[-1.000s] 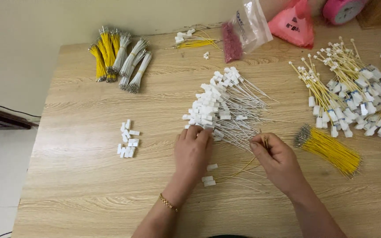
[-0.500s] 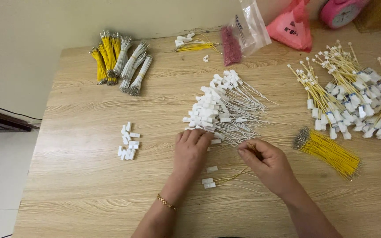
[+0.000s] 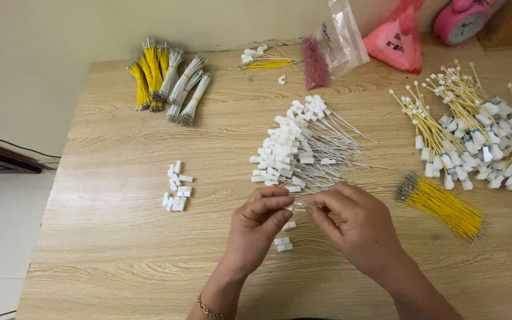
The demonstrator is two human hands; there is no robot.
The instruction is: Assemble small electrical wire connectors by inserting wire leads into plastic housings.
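My left hand (image 3: 258,228) and my right hand (image 3: 357,228) meet fingertip to fingertip just below a pile of white-wired connectors (image 3: 300,148). Between the fingertips sits a small white connector with a thin wire, pinched from both sides. Two loose white connectors (image 3: 284,243) with thin wires lie on the table under my hands. A gold bracelet circles my left wrist.
Small white connector housings (image 3: 176,186) lie to the left. Yellow and white wire bundles (image 3: 167,80) rest at the back left. A yellow wire bundle (image 3: 442,204) and a heap of yellow-wired connectors (image 3: 475,136) lie right. Plastic bags (image 3: 342,35) and a pink clock (image 3: 460,18) stand behind.
My right hand has moved left from the wire ends to meet my left hand. My left hand came down off the pile's edge. Both now pinch one small piece together.
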